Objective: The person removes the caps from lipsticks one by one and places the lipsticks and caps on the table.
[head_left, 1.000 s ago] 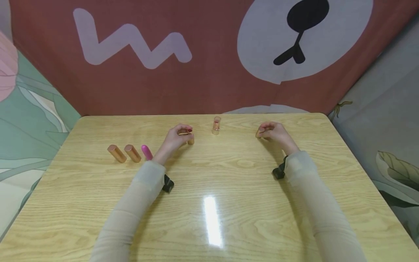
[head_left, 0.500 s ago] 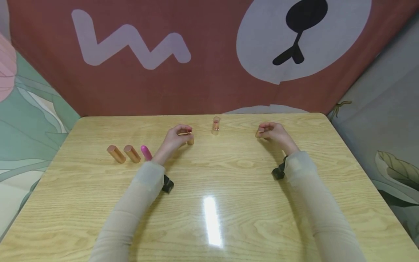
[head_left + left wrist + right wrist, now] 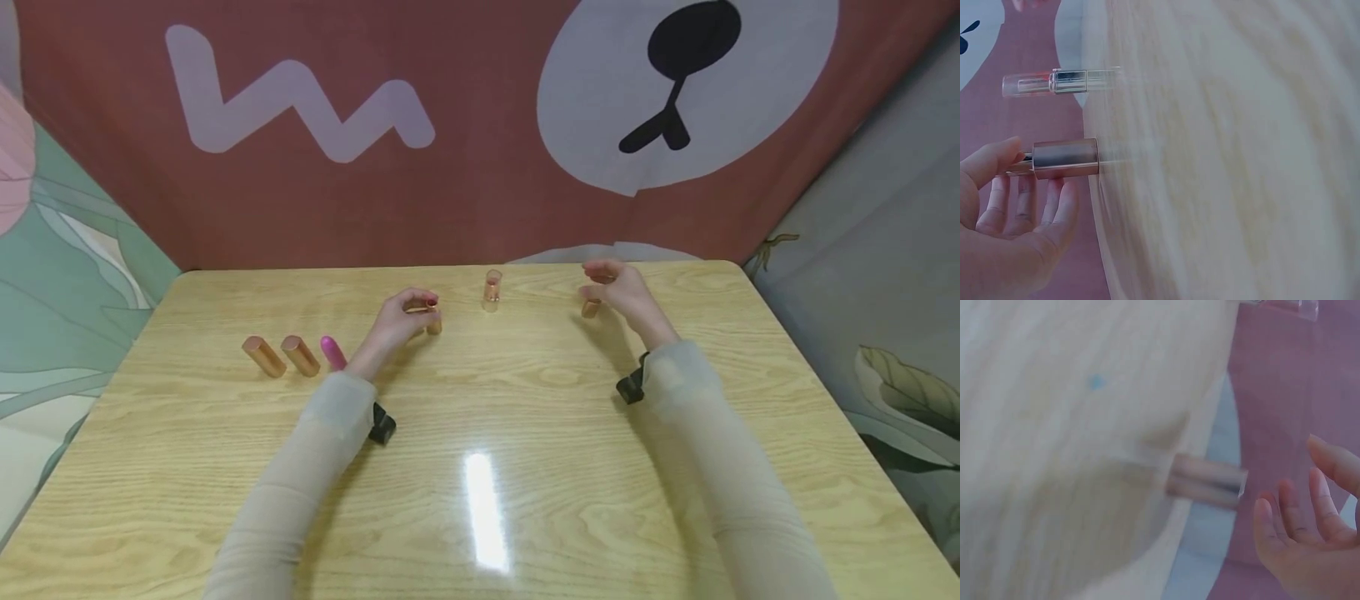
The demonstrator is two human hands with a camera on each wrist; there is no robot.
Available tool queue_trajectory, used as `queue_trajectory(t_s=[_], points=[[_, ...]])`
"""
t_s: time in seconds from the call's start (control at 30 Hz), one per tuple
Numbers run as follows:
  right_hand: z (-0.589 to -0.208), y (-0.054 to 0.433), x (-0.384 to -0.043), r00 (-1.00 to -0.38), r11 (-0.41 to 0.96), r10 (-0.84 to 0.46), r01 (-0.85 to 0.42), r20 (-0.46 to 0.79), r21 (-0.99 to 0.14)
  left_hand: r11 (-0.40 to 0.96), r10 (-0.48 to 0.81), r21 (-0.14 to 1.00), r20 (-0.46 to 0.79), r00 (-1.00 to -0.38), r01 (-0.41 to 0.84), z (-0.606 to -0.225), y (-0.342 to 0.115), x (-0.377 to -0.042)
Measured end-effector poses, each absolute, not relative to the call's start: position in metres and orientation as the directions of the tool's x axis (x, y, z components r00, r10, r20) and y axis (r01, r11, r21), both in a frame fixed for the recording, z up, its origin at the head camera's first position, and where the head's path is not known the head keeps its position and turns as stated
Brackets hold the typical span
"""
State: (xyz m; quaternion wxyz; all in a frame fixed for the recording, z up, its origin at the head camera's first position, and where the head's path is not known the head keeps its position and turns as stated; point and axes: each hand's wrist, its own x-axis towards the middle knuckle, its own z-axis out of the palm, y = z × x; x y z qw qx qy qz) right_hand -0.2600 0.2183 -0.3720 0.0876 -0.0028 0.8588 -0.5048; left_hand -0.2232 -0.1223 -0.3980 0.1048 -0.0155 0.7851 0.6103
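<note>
My left hand (image 3: pixel 401 323) pinches a copper lipstick (image 3: pixel 434 326) that stands upright on the table, its dark red tip showing at the fingertips. In the left wrist view, thumb and fingers are around the narrow inner part of that lipstick (image 3: pixel 1066 158). A transparent lipstick tube (image 3: pixel 491 292) stands to its right. Over at the right, my right hand (image 3: pixel 624 293) is raised with fingers spread apart. Below it a short copper lipstick cap (image 3: pixel 591 309) stands on the table. In the right wrist view, a gap separates the fingertips from this cap (image 3: pixel 1207 481).
Two copper tubes, one farther left (image 3: pixel 264 357) and one beside it (image 3: pixel 302 356), stand on the wooden table (image 3: pixel 555 450). Near the left wrist is a bright pink rounded tube (image 3: pixel 333 352), partly hidden by the arm. A red-brown printed cloth (image 3: pixel 480 183) rises behind the table.
The right hand has let go of the copper cap and lifted slightly, its fingers spreading. The left hand stays in place, holding the lipstick.
</note>
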Motion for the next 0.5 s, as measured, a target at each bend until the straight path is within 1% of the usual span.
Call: queue_trajectory(t_s=[0.23,0.5], points=[[-0.364,0.194,-0.265,-0.983,0.444,-0.140,0.046,-0.120,-0.895,0.266,0.113,0.954,-0.170,-0.979,-0.135,-0.400,-0.123,-0.225],[-0.363,0.157,-0.267,-0.983,0.377,-0.157,0.027,-0.093,-0.926,0.279,0.110,0.951,-0.170,-0.979,-0.134,-0.400,-0.124,-0.224]])
